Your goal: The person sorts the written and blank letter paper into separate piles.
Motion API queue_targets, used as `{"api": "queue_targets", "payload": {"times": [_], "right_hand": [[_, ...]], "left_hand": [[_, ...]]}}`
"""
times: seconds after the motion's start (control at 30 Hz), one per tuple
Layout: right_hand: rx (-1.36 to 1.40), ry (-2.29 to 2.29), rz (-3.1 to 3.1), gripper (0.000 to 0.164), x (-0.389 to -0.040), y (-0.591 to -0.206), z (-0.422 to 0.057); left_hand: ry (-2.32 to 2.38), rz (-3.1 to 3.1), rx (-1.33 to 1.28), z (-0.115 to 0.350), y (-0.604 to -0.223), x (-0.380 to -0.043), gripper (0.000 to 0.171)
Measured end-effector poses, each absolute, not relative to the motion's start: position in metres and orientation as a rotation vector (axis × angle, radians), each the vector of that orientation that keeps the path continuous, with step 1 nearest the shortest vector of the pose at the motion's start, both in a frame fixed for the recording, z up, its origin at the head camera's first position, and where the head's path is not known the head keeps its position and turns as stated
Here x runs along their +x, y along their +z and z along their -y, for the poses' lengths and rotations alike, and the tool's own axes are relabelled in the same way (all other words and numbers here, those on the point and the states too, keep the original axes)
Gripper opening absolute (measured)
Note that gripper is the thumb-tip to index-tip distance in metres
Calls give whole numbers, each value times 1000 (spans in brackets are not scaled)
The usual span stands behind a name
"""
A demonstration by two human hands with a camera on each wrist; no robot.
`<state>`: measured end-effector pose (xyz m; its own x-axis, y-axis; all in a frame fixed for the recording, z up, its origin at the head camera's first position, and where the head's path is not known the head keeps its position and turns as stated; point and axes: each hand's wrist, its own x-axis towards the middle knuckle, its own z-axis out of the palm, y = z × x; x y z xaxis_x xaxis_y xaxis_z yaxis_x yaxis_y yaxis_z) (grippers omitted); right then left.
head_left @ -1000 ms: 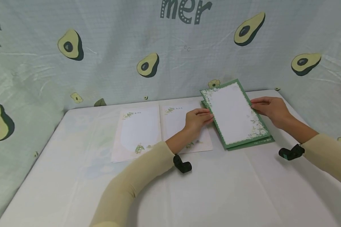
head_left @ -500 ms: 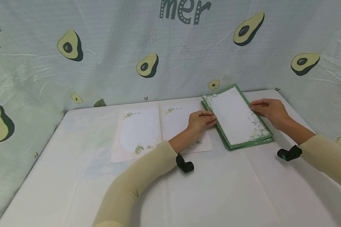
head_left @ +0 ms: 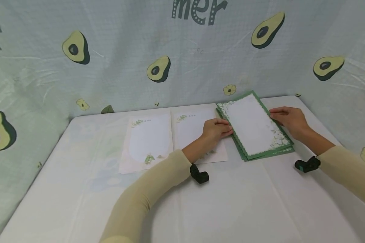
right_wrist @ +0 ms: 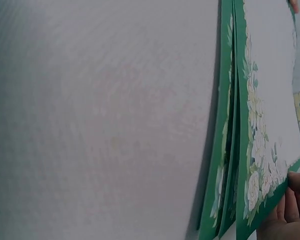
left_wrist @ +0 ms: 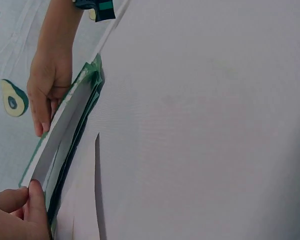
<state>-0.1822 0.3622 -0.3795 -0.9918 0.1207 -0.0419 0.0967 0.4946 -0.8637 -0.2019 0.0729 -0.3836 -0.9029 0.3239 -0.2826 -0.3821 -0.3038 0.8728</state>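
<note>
Both my hands are on a green-bordered sheet of paper [head_left: 250, 125] with white flowers printed at two corners, on the table's far right. My left hand [head_left: 214, 132] pinches its left edge, and my right hand [head_left: 290, 121] pinches the right edge. More green-bordered sheets [right_wrist: 221, 150] lie beneath it, slightly fanned out. In the left wrist view, the left hand [left_wrist: 17, 212] has thumb and fingertips on the edge, and a gap shows between the top sheet and those below. The right wrist view shows the right hand [right_wrist: 290, 212] at a lower corner.
Two pale pink sheets with green leaf prints lie side by side: the left sheet [head_left: 149, 138] in full view, the right sheet [head_left: 185, 126] partly behind my left arm. A white cloth covers the table [head_left: 237, 202]. An avocado-print curtain [head_left: 118, 40] hangs behind.
The top green-bordered sheet has come down onto the sheets beneath and lines up closer with them. Both hands lowered with it, the left one shifting slightly right.
</note>
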Motion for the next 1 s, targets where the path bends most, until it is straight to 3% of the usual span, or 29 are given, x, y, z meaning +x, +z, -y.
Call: {"api": "queue_targets", "payload": {"times": [0.5,1.0], "right_hand": [[-270,1571,2670,51,-178,-390,-365],[-18,1584,2599,46,-157,-360,-340]], "left_hand": [[2049,-1443,-45,-50,-370,-206,40],[1492,-2261,468,53,-347,-212,43]]}}
